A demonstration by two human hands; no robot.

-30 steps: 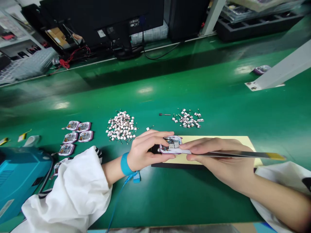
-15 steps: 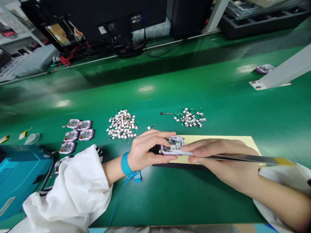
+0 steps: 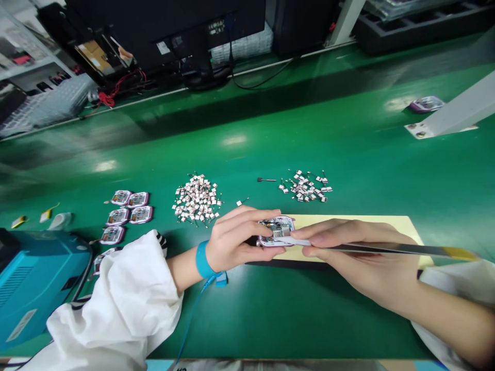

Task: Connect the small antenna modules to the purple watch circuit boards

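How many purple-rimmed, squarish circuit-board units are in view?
8 visible: held unit in left hand; far unit by white metal post; at left, back pair, middle pair, nearer unit and lowest unit, partly behind the white sleeve, which may hide more.

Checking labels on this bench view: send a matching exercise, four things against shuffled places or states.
Column one
1. left hand
2. right hand
3. teal machine
4. white post

Column two
A. at the left edge of the view
B. holding a long, thin tool with a yellow end
C. beside a lone purple-rimmed unit on the green bench
D. gripping a purple-rimmed board unit

Pairs: 1-D, 2-B, 3-A, 4-C
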